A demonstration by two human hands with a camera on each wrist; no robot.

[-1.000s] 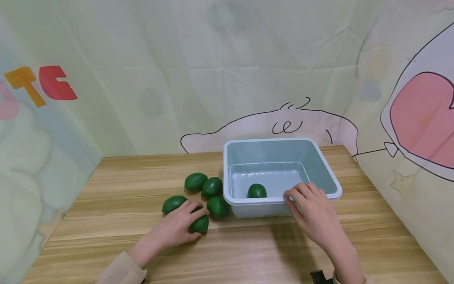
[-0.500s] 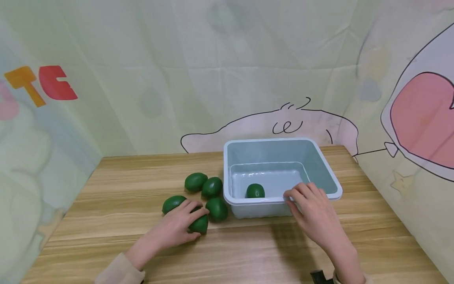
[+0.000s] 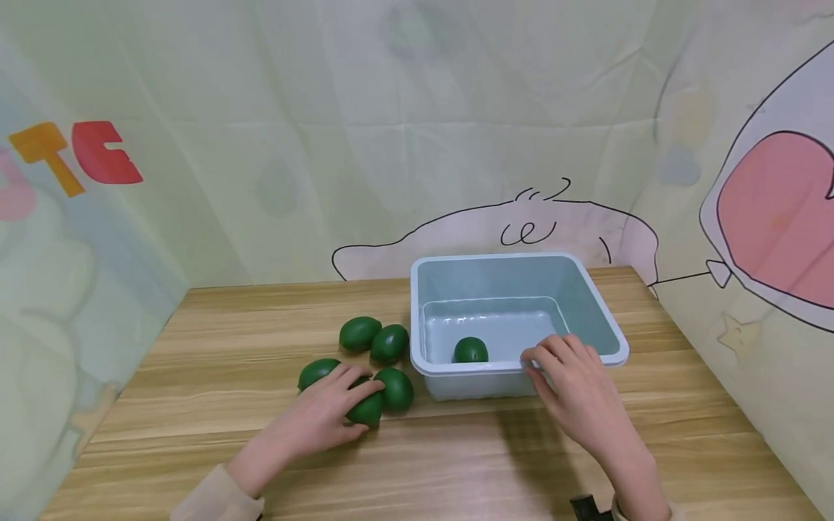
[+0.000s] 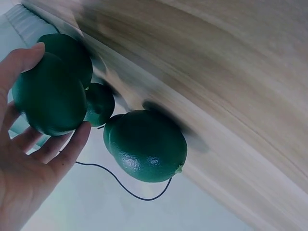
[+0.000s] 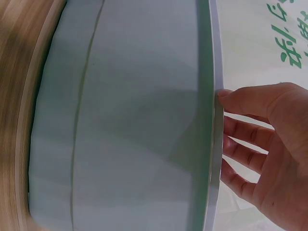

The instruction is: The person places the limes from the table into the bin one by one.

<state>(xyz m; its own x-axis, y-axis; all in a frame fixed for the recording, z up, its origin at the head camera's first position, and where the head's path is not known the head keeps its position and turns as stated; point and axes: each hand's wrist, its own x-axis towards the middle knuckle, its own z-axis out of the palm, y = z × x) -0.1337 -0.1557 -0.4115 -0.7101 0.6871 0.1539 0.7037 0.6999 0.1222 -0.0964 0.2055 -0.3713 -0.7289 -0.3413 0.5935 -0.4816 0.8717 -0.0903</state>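
Observation:
My left hand (image 3: 319,412) grips a dark green lime (image 4: 50,94) between its thumb and fingers, low at the table. Another lime (image 3: 396,391) lies right at its fingertips, and one more lime (image 3: 317,372) sits just behind the hand, partly hidden by it. Two further limes (image 3: 360,334) rest side by side farther back. With thumb and fingers on either side of the front rim, my right hand (image 3: 576,391) pinches a pale blue plastic basin (image 3: 476,387). Inside the basin a single lime (image 3: 470,350) lies near the front wall, its lower part hidden.
The wooden table (image 3: 228,347) ends at a printed fabric backdrop (image 3: 293,181) behind and at both sides. The basin stands near the back right, close beside the limes. A black object (image 3: 586,508) shows at the right wrist.
The lime beside my left fingertips has rolled a little left, up to the hand. Inside the basin the lime has rocked slightly. My right hand stays at the rim.

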